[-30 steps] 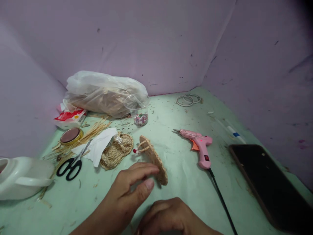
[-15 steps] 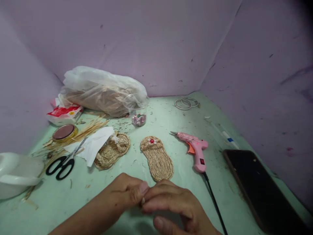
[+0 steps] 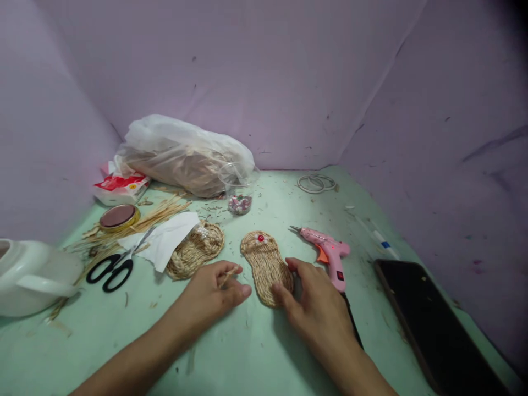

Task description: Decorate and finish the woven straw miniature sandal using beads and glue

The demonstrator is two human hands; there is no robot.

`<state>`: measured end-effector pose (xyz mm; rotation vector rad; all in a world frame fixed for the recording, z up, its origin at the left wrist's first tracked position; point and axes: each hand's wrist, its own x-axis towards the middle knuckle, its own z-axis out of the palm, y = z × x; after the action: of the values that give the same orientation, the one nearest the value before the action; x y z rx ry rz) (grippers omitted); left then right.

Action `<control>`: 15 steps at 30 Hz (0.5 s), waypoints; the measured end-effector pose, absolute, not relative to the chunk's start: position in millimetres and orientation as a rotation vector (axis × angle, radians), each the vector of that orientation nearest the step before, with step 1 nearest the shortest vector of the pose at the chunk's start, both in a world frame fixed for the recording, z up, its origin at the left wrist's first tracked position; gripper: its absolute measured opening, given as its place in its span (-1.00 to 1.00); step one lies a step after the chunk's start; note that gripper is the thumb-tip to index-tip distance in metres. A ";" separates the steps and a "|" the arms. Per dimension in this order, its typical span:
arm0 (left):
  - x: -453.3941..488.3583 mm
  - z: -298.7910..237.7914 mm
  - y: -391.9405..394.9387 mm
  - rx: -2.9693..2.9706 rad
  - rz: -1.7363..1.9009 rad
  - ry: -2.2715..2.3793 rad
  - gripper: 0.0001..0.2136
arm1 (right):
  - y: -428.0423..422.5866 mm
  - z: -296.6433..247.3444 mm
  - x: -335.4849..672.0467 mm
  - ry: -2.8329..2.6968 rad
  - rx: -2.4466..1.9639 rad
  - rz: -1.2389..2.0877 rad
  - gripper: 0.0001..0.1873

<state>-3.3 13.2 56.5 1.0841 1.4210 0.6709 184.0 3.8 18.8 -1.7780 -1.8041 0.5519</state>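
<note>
A small woven slipper [image 3: 264, 264] of coiled straw cord lies on the table, a red bead and tiny pale beads on its strap. My right hand [image 3: 315, 297] grips its heel, thumb on top and fingers at the right edge. Just left of it, my left hand [image 3: 216, 289] has curled fingers around a short bit of straw cord [image 3: 229, 275], thumb held apart. A second straw slipper [image 3: 193, 253] with white beads lies beyond the left hand, partly under white paper [image 3: 175, 234]. The pink glue gun [image 3: 325, 245] rests right of my right hand.
Black-handled scissors [image 3: 119, 269] and a white jug [image 3: 37, 280] stand left, near loose straw [image 3: 165, 209] and a round tin [image 3: 119, 216]. Behind are a plastic bag [image 3: 185, 157] and a clear cup of beads [image 3: 239, 203]. A phone [image 3: 437, 324] lies right.
My hands have parted from each other and moved forward. The right hand has taken hold of the slipper's heel; the left keeps the bit of straw cord.
</note>
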 end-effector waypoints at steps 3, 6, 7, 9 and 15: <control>5.0 45.4 10.4 0.950 0.700 1.395 -0.60 | 5.6 16.0 177.8 -1.557 -1.665 0.847 -0.62; 6.5 45.1 10.3 0.846 0.693 1.346 -0.60 | 8.3 12.8 173.6 -1.151 -1.466 1.215 -0.57; 6.2 46.0 10.5 0.805 0.709 1.332 -0.60 | 9.2 12.9 172.8 -1.022 -1.407 1.295 -0.54; 5.8 48.3 10.5 0.752 0.773 1.297 -0.61 | 10.4 16.1 172.0 -0.812 -1.315 1.379 -0.47; 3.1 61.4 3.5 0.983 0.938 1.106 -0.70 | 8.5 40.6 181.9 -0.456 -1.021 1.709 -0.52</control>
<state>3.1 3.5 61.4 0.9832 1.1061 0.9376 181.9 8.5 40.6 -1.0206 -0.4564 1.7085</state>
